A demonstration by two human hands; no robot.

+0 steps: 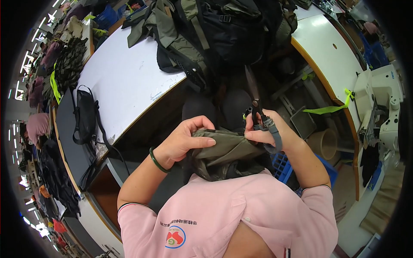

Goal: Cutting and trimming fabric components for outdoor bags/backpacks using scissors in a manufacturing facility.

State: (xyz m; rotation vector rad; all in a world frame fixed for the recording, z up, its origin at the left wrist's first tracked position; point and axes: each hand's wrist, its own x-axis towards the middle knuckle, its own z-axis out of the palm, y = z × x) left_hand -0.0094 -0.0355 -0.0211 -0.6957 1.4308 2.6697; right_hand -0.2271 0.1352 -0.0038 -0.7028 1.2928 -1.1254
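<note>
An olive-green fabric piece (230, 148), thin and slightly shiny, lies bunched over my lap with a dark edge along its top. My left hand (187, 139) pinches this edge between thumb and fingers. At the opposite end of the edge, my right hand (271, 129) grips the fabric with thumb and fingertips. The same hand carries dark scissors (254, 96), blades pointing away from me. A grey strap (272, 134) loops around the scissors' handle and my fingers. Part of the fabric's lower side is hidden in folds.
Ahead, a black and olive backpack (232, 36) spreads over the white table (124, 73). A small black pouch (85, 114) with straps lies at the left. On the right stand a white sewing machine (389, 103) and a yellow-green ribbon (329, 109). A blue basket (282, 165) sits below my right forearm.
</note>
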